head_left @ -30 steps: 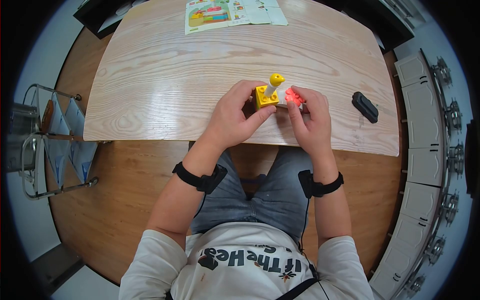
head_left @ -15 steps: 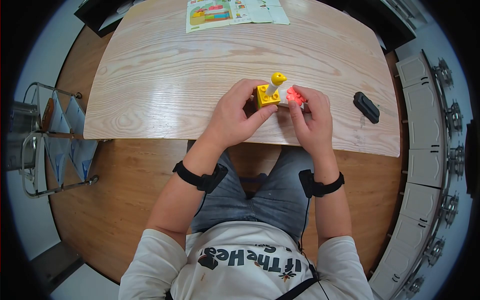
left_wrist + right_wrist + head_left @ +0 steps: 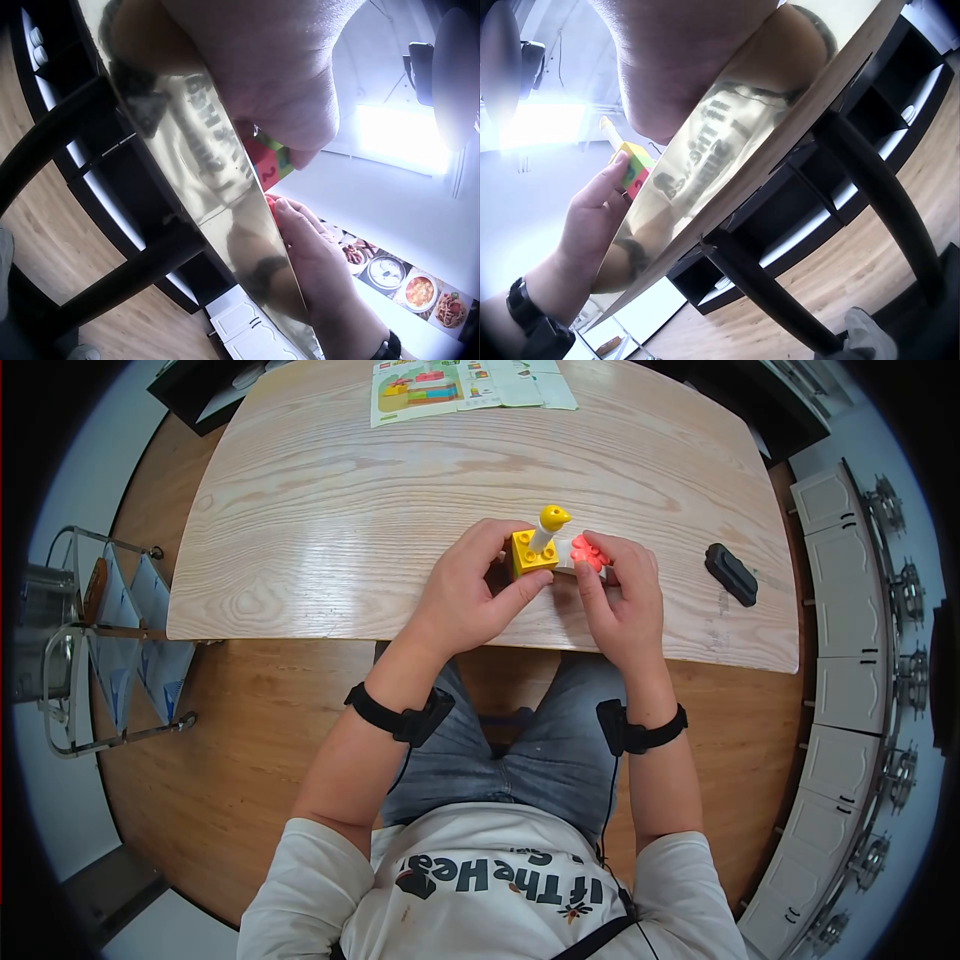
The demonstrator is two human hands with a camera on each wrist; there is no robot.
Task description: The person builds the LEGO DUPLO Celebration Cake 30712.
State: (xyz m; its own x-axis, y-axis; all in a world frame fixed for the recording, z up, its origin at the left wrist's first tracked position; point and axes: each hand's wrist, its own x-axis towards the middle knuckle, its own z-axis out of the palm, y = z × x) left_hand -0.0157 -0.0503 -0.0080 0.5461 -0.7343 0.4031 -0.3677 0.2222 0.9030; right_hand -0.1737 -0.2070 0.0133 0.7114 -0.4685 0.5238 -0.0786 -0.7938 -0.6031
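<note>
My left hand (image 3: 465, 590) grips a small block stack between thumb and fingers. A yellow studded block (image 3: 533, 554) forms its top, carrying a white candle-like post with a yellow tip (image 3: 553, 518). The right wrist view shows green (image 3: 634, 166) and red (image 3: 636, 185) blocks below the yellow one. Close on the right, my right hand (image 3: 630, 605) pinches a coral flower-shaped piece (image 3: 588, 554) with a white part (image 3: 564, 555) beside it. How the white part joins the stack cannot be told.
On the wooden table (image 3: 330, 510), a printed instruction sheet (image 3: 470, 388) lies at the far edge. A black oblong object (image 3: 731, 574) rests to the right of my right hand. A metal cart (image 3: 120, 630) stands left of the table.
</note>
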